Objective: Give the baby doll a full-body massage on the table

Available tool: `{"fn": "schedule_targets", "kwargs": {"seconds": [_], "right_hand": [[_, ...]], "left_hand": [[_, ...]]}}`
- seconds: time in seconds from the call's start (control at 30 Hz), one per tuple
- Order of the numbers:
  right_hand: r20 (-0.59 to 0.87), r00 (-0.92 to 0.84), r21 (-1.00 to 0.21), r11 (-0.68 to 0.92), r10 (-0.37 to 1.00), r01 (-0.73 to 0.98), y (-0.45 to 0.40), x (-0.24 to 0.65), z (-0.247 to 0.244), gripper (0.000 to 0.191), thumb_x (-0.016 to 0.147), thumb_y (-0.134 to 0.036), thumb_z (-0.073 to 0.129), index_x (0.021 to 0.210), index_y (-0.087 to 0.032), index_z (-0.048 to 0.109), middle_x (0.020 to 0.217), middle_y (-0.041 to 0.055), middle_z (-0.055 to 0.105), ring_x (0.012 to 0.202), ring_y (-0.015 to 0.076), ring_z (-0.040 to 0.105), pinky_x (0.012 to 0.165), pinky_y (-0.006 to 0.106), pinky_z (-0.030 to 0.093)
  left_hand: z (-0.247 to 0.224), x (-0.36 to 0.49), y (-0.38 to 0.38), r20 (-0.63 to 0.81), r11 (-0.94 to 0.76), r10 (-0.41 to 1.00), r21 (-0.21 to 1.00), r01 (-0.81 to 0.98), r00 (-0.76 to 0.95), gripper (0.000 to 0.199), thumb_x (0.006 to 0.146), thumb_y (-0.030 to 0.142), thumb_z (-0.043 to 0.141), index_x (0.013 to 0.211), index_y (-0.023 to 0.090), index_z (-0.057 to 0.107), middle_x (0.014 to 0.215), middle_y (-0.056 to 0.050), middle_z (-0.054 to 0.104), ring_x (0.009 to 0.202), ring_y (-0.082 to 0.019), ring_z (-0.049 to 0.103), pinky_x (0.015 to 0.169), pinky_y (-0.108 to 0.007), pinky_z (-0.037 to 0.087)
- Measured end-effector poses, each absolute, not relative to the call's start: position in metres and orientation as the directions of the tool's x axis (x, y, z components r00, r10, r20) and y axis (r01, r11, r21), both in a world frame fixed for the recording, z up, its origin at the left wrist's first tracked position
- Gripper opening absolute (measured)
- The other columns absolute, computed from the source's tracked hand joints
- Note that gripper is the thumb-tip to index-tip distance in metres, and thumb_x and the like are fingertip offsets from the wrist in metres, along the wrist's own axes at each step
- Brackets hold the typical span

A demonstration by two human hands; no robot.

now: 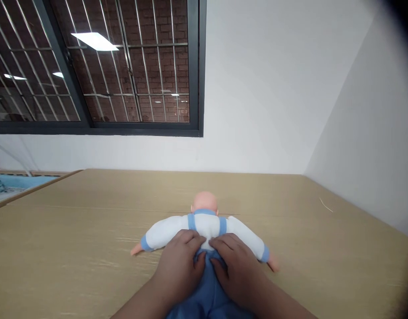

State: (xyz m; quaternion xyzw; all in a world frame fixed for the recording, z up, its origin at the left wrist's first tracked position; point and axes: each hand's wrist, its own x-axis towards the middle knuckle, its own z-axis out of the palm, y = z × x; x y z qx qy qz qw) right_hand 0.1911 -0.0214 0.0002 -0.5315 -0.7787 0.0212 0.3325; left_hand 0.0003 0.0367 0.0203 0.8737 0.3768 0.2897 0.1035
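Note:
A baby doll point(207, 228) lies stretched out on the tan surface, the back of its bald head turned up and its arms spread to both sides. It wears a white long-sleeved top with light-blue cuffs and straps, and blue trousers point(209, 292). My left hand point(182, 261) rests on the left side of its back, fingers curled and thumb bent in against the cloth. On the right side, my right hand point(235, 266) grips the clothing in the same way. Both sets of fingertips almost meet along the middle of the back. The doll's legs run out of view below.
The wide tan tabletop point(74, 248) meets a white wall point(257, 88) at the back and right. A dark-framed window point(140, 66) with metal bars is above. A thin pale strand point(325, 205) lies at right. Blue bedding point(21, 181) shows beyond the left edge.

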Motion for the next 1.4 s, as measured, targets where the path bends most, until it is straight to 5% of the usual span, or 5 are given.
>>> {"fn": "schedule_targets", "kwargs": {"seconds": [0.33, 0.6, 0.87, 1.13, 1.4], "right_hand": [[0.554, -0.233, -0.214, 0.407, 0.799, 0.888, -0.021, 0.194, -0.015, 0.052, 0.096, -0.023, 0.052, 0.147, -0.021, 0.042, 0.148, 0.0107, 0.046, 0.137, 0.0287, 0.041, 0.114, 0.052, 0.041], [0.499, -0.2, -0.287, 0.379, 0.843, 0.88, -0.017, 0.196, -0.011, 0.047, 0.091, -0.027, 0.058, 0.138, -0.023, 0.053, 0.137, 0.0074, 0.058, 0.13, 0.027, 0.05, 0.112, 0.051, 0.045], [0.56, -0.22, -0.196, 0.386, 0.798, 0.901, -0.015, 0.197, -0.014, 0.066, 0.089, -0.024, 0.057, 0.151, -0.017, 0.037, 0.153, 0.011, 0.042, 0.142, 0.0294, 0.036, 0.116, 0.054, 0.038], [0.536, -0.208, -0.257, 0.393, 0.818, 0.883, -0.011, 0.199, -0.008, 0.056, 0.084, -0.027, 0.061, 0.138, -0.016, 0.052, 0.14, 0.0127, 0.055, 0.133, 0.0294, 0.046, 0.114, 0.053, 0.04], [0.465, -0.249, -0.192, 0.372, 0.849, 0.908, -0.006, 0.203, -0.011, 0.078, 0.085, -0.032, 0.058, 0.155, -0.012, 0.029, 0.159, 0.0139, 0.032, 0.148, 0.0335, 0.026, 0.119, 0.058, 0.027]], "left_hand": [[0.015, 0.0, 0.035, 0.52, -0.733, 0.661, 0.296, 0.612, 0.541, 0.047, 0.083, 0.009, 0.055, 0.13, 0.015, 0.058, 0.131, -0.013, 0.056, 0.124, -0.03, 0.049, 0.108, -0.054, 0.043], [0.019, -0.002, 0.041, 0.424, -0.704, 0.708, 0.356, 0.615, 0.565, 0.046, 0.081, 0.015, 0.058, 0.127, 0.02, 0.062, 0.127, -0.009, 0.061, 0.119, -0.028, 0.055, 0.105, -0.051, 0.048], [0.008, -0.003, 0.04, 0.41, -0.708, 0.698, 0.268, 0.654, 0.587, 0.064, 0.084, 0.017, 0.053, 0.147, 0.013, 0.047, 0.152, -0.013, 0.043, 0.141, -0.03, 0.039, 0.117, -0.054, 0.037], [0.019, -0.003, 0.048, 0.385, -0.71, 0.702, 0.318, 0.628, 0.599, 0.057, 0.079, 0.019, 0.06, 0.136, 0.016, 0.058, 0.14, -0.012, 0.056, 0.131, -0.029, 0.05, 0.114, -0.054, 0.041], [0.01, -0.003, 0.049, 0.424, -0.756, 0.644, 0.227, 0.614, 0.637, 0.076, 0.075, 0.014, 0.055, 0.148, 0.01, 0.04, 0.156, -0.015, 0.037, 0.146, -0.029, 0.031, 0.122, -0.056, 0.026]]}}
